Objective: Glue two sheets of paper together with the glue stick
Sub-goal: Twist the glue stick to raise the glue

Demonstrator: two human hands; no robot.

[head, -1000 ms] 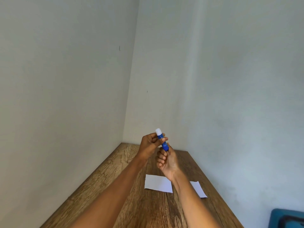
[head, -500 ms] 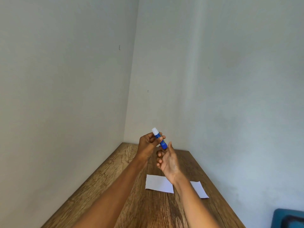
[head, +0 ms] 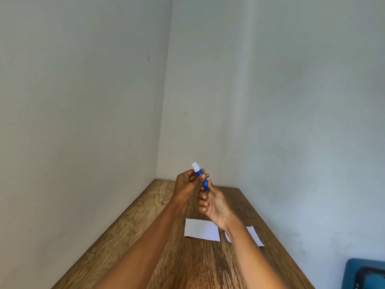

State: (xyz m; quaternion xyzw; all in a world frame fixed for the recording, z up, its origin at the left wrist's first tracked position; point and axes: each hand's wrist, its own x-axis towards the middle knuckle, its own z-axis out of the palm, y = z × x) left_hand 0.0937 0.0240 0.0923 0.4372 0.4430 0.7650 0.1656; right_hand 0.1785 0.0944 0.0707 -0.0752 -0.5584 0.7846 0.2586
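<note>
A blue glue stick (head: 201, 177) with a white top is held up in the air above the wooden table (head: 158, 243). My left hand (head: 187, 183) pinches its upper part between thumb and fingers. My right hand (head: 212, 202) has its fingers curled round the lower end. Two white sheets of paper lie flat on the table below: one (head: 201, 230) under my hands, the other (head: 253, 236) to its right, partly hidden by my right forearm.
The table stands in a corner between two pale walls. A teal object (head: 364, 274) shows at the lower right, beyond the table's right edge.
My right hand opened off the stick half a second ago and has now closed on its lower end again. The stick has stayed in my left hand at about the same height.
</note>
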